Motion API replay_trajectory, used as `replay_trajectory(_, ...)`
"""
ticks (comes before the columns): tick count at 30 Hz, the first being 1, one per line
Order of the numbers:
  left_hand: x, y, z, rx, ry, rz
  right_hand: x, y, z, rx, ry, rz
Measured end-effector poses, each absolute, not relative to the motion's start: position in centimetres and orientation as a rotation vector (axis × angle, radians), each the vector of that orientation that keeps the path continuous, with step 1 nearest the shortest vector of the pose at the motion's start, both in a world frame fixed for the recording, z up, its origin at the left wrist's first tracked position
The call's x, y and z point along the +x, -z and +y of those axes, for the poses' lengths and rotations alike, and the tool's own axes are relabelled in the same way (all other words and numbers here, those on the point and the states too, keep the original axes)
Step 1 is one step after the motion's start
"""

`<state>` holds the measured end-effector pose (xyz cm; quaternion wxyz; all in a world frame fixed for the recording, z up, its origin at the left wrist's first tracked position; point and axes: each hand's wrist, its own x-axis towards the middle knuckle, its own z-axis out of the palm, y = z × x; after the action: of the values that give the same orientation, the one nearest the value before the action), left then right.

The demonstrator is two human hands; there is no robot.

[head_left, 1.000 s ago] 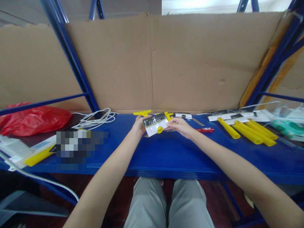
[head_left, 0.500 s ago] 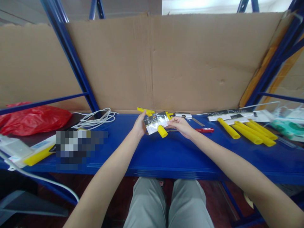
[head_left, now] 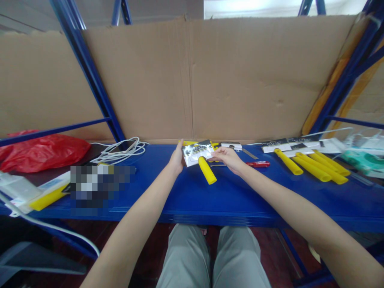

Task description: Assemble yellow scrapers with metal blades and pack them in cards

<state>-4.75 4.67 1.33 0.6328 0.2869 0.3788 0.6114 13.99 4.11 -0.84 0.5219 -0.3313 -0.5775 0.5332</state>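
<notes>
Both my hands hold a yellow-handled tool (head_left: 207, 171) whose head is covered by a black-and-white printed sleeve (head_left: 196, 154). My left hand (head_left: 177, 157) grips the sleeve's left edge. At its right edge, my right hand (head_left: 227, 157) pinches the sleeve between thumb and fingers. The handle points down toward me, above the blue tabletop. Whatever part of the tool lies inside the sleeve is hidden. Just behind it a yellow piece (head_left: 189, 143) is partly covered by my left hand and the sleeve. A red pen-like item (head_left: 258, 164) lies to the right of my right hand.
Several yellow-handled tools (head_left: 315, 169) with printed sleeves lie at the right on the blue table (head_left: 186, 200). A small white-and-black packet (head_left: 231, 146) is behind my right hand. To the left are coiled white cable (head_left: 129, 149) and a red plastic bag (head_left: 45, 151). Cardboard (head_left: 246, 80) stands behind.
The tool in my hands has tilted, so more of its yellow handle shows, reaching lower toward me. My left hand has shifted slightly; the sleeve's printed face shows more fully.
</notes>
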Motion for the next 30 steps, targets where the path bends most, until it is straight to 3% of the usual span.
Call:
replay_trajectory(8,-4.7,-0.7,5.0,0.837,-1.443,1.069,14.1,1.1,4.4,-0.81,-1.238,-1.33)
replay_trajectory(30,-4.7,-0.8,4.8,0.872,-1.372,1.046,14.7,1.1,5.2,-0.871,-1.11,-1.206)
